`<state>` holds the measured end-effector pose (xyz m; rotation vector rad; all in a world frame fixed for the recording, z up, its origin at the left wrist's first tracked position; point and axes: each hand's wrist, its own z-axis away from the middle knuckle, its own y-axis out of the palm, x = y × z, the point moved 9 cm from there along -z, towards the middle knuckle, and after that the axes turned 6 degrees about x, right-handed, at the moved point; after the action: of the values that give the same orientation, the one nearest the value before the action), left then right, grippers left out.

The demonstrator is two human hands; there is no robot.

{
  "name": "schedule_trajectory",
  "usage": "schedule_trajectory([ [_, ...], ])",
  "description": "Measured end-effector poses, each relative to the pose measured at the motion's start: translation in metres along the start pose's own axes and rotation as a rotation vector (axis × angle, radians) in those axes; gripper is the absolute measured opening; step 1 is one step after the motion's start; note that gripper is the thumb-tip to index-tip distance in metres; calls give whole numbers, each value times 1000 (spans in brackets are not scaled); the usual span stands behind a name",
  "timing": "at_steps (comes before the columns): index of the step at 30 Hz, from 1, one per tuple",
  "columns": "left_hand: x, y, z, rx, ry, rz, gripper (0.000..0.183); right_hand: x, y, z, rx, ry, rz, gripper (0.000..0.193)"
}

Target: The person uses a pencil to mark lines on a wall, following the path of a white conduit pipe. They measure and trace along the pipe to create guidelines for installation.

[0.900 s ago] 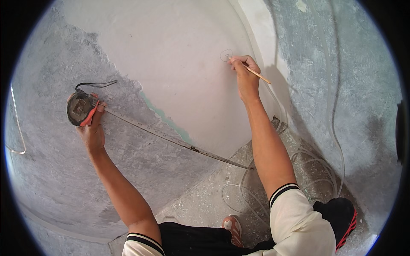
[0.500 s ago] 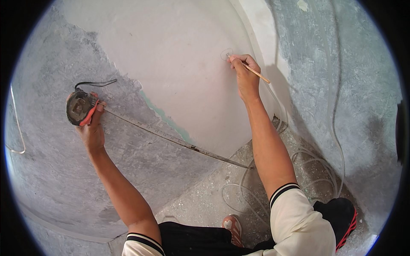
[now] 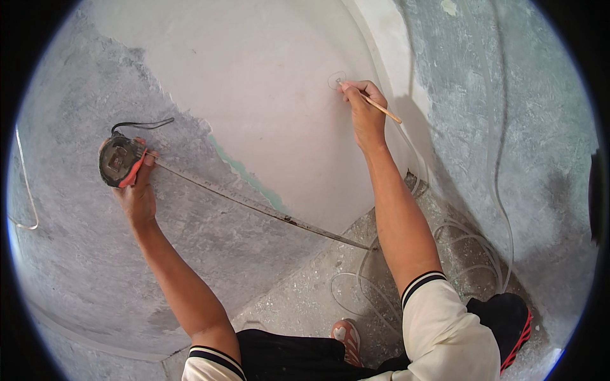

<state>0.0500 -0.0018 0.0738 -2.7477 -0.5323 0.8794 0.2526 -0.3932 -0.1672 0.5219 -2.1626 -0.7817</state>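
Note:
At the left, my left hand (image 3: 138, 190) is wrapped round a black and red tape measure (image 3: 119, 162) with a dark wrist strap. Its blade (image 3: 254, 204) is pulled out and slopes down to the right, toward the floor by my right forearm. Higher up on the right, my right hand (image 3: 367, 111) pinches a thin wooden pencil (image 3: 381, 109). The pencil's tip is at the white wall patch (image 3: 254, 76), inside a small drawn oval (image 3: 335, 79) that has a little mark in it.
Grey rough plaster (image 3: 76, 254) surrounds the white patch, with a pale green strip (image 3: 244, 174) along its edge. A blue-grey wall (image 3: 540, 114) meets it at the right. Loops of clear hose (image 3: 470, 238) lie on the speckled floor (image 3: 292, 298) near my shoes (image 3: 346, 336).
Both hands stay nearly still, keeping hold of the tape measure and the pencil. The pencil's tip stays inside the drawn oval.

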Motion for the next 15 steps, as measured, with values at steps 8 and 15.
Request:
schedule_trajectory([
  [8, 2, 1, 0, 0, -6, 21, 72, -1, -1, -3, 0, -4, 26, 10],
  [15, -1, 1, -1, 12, 12, 12, 72, 1, 1, 1, -6, 6, 22, 11],
])
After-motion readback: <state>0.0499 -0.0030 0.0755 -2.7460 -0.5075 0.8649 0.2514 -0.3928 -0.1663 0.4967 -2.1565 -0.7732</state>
